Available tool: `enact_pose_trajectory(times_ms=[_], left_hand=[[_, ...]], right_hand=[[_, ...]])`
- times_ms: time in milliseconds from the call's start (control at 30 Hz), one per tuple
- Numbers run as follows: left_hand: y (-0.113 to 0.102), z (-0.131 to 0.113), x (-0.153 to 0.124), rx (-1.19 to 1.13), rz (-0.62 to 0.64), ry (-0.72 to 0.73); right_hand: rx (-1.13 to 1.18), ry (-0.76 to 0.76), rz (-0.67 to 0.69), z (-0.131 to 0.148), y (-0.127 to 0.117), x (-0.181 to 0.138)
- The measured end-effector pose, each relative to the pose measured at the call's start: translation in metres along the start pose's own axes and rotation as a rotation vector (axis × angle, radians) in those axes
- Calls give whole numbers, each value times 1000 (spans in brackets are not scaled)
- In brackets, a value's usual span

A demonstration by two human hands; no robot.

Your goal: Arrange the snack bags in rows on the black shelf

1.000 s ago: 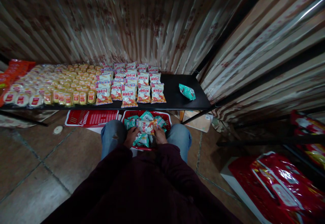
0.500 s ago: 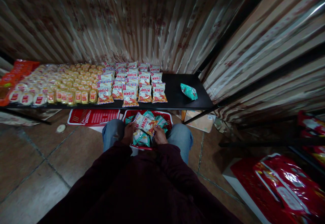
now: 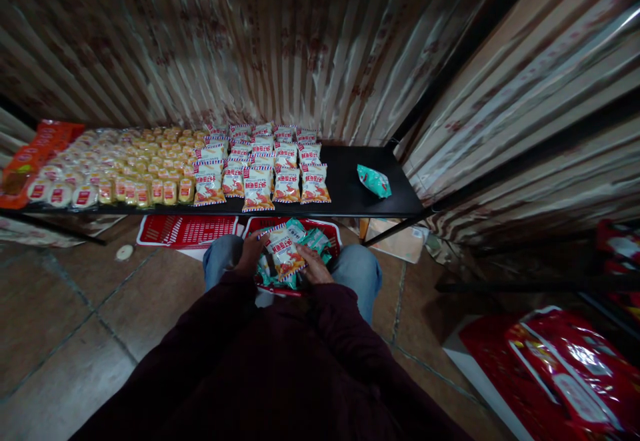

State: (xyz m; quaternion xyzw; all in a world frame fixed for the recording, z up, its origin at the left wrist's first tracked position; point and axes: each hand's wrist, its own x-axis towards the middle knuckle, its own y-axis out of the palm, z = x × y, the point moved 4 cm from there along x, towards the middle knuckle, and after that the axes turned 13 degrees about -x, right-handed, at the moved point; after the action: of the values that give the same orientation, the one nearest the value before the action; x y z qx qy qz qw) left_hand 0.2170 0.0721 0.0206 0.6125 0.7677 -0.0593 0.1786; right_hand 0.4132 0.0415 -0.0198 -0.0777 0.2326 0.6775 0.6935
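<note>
My left hand and my right hand hold a white-and-orange snack bag between them, each closed on one side of it. Its printed front faces up. Beneath it, a red basket sits between my knees with several teal snack bags inside. On the black shelf beyond, rows of matching white-and-orange bags stand propped up. A lone teal bag lies toward the shelf's right end.
Wrapped small cakes and an orange packet fill the shelf's left part. Under it lie a red plastic basket and a cardboard piece. Red packages lie low at right. A black metal bar juts in there.
The snack bag in my hands has turned slightly more upright. My right hand has shifted over its right edge. The view has moved a little; the shelf goods look the same.
</note>
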Motion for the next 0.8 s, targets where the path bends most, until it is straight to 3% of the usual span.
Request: enact_pose_trajectory(times_ms=[133,500,800], left_hand=[[5,-5,0,-20,-21,19],[26,5,3,-82,6,-52],[39,17,-14,-28,29,-61]], right_hand=[[65,120,70,-4,11,-1],[188,74,-114,-2,-4,4],[168,-6,-136,2,-5,3]])
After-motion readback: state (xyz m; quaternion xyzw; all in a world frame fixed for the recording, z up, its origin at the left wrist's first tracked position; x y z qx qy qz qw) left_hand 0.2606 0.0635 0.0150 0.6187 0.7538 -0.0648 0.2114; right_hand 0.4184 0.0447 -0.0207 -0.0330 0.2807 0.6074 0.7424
